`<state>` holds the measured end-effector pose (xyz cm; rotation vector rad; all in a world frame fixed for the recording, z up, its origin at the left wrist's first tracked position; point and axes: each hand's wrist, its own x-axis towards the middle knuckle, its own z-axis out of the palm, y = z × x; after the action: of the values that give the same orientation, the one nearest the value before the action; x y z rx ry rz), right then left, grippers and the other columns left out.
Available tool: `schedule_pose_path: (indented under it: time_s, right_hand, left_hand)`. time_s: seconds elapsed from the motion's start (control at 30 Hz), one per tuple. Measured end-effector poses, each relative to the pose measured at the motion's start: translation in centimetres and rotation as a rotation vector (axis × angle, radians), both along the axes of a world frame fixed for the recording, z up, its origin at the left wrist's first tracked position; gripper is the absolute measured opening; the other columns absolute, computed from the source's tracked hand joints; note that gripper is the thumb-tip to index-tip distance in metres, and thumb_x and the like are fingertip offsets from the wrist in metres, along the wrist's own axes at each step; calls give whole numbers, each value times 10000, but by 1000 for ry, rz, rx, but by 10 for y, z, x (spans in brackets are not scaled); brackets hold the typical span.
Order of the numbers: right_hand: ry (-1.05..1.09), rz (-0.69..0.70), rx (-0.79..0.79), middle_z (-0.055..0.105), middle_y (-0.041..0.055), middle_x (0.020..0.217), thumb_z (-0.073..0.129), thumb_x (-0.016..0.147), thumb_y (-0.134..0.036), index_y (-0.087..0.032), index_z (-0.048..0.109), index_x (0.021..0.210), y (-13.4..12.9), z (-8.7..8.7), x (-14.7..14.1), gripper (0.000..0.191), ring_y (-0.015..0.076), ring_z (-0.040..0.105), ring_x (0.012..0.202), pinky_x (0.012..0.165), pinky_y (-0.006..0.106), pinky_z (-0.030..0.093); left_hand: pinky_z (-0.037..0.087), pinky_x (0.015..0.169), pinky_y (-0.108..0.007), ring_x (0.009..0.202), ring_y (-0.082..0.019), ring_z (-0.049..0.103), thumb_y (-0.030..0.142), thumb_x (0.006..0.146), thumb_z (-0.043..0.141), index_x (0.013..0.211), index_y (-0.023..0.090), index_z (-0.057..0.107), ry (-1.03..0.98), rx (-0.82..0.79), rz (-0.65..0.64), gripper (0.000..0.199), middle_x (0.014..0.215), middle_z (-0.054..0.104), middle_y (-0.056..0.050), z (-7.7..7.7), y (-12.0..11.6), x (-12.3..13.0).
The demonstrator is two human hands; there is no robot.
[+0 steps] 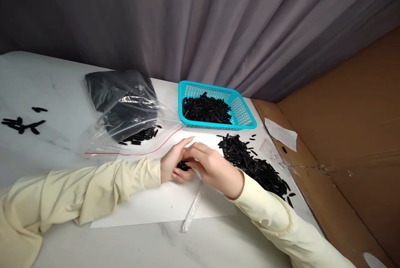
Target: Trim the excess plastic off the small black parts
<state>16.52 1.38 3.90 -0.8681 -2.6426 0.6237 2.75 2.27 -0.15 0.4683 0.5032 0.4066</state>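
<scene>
My left hand (175, 163) is curled around some small black pieces (183, 165) above a white paper sheet (140, 203). My right hand (212, 167) reaches over from the right, its fingers bent onto the same pieces and touching my left hand; its fingertips are partly hidden. Just right of my right hand lies a large heap of slim black pieces (250, 164). A smaller pile of them (140, 135) sits beyond my left hand, by a clear zip bag (125, 101) with dark contents. A narrow clear plastic strip (192, 211) lies below my hands.
Behind my hands stands a blue basket (218, 125) holding many black pieces. Several black pieces (23, 125) lie at the far left. At the right are a white paper slip (281, 134), crumpled clear plastic (275, 155) and a brown cardboard wall (350, 126). A grey curtain (200, 22) hangs behind.
</scene>
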Motion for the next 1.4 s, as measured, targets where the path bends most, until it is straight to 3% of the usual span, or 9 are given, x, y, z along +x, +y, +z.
schedule_pose_path:
  time_s: [0.1,0.2,0.43,0.7,0.9,1.03,1.23,1.3,1.4]
  right_hand:
    - [-156,62,134,620,128,860,428,861,-84,-83,581,880,0,1,-4,154,209,575,805,687,308,477]
    - [-323,154,261,628,136,836,372,916,-188,-82,584,839,-1,8,-9,249,229,583,770,664,332,459]
    - [-495,126,156,623,102,788,449,894,-189,-99,551,830,1,22,-14,151,182,581,691,574,270,410]
    - [-654,120,260,636,130,791,376,934,-278,-112,518,853,-5,26,-21,233,237,611,727,566,312,404]
    - [-500,68,201,646,97,821,464,875,-150,-137,479,857,-2,19,-13,27,202,611,723,546,267,384]
    - [-383,18,116,643,87,794,450,824,-63,-138,478,864,0,9,-6,90,182,593,677,549,255,386]
    - [-71,-46,-132,642,25,745,453,786,-35,-165,542,853,7,7,2,171,121,567,602,582,229,434]
    - [30,-74,-210,662,35,789,464,803,-64,-170,590,864,7,7,6,175,124,592,646,614,236,457]
    - [238,-194,-435,662,22,737,509,830,-166,-182,632,874,4,8,17,132,119,594,561,565,248,472]
  left_hand:
    - [127,232,-140,250,-46,139,619,809,306,483,175,374,-23,-72,8,556,316,272,54,-1,1,-1]
    - [116,228,-138,255,-50,129,606,811,322,479,176,380,-33,-120,16,547,307,226,65,-3,2,-1]
    - [136,230,-146,262,-78,258,606,827,283,438,164,372,-40,-166,51,596,326,312,12,-2,2,2]
    - [184,243,-161,329,-112,381,614,802,368,705,135,539,-8,-174,106,518,459,462,4,-2,7,-1]
    - [183,257,-181,350,-139,405,648,779,366,593,141,518,-25,-132,74,561,423,457,-23,-4,6,-1]
    - [205,268,-186,384,-151,434,653,791,333,555,133,511,-42,-131,73,598,437,485,-54,-4,5,-1]
    - [204,247,-173,391,-151,458,629,826,277,608,137,506,-53,-131,28,585,479,497,-52,-5,9,2]
    - [190,239,-156,410,-155,482,607,829,308,658,141,511,-39,-113,0,536,484,475,-30,-7,10,2]
    - [141,232,-141,352,-97,399,566,842,332,722,141,511,-29,-19,-71,476,566,530,-38,-5,9,3]
